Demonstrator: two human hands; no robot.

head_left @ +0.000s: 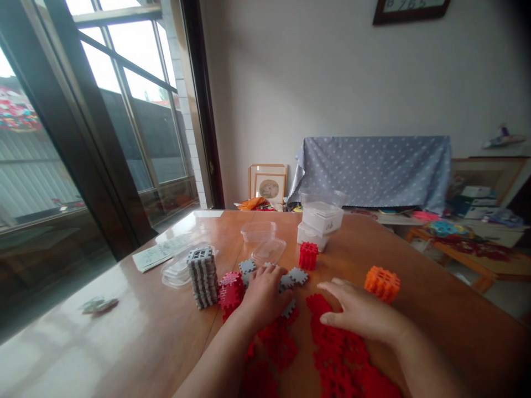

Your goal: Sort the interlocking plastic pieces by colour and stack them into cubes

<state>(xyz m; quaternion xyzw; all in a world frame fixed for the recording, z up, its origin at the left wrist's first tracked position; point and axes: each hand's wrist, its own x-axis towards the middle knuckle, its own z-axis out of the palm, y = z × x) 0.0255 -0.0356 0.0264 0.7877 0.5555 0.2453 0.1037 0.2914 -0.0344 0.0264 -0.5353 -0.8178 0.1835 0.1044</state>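
Observation:
Palm down, my left hand rests over loose grey interlocking tiles, its thumb apart from its fingers. What lies under the palm is hidden. Spread above a heap of red interlocking tiles, my right hand has a gap between thumb and fingers and nothing visible in it. More red tiles lie below my left hand. A stack of red tiles stands just left of that hand, beside a tall grey stack. Further off are a small red stack and an orange stack.
Clear plastic boxes are piled at the back of the wooden table. An open clear tub and a lid stand nearer. At left are paper sheets, another clear container and a small plastic packet.

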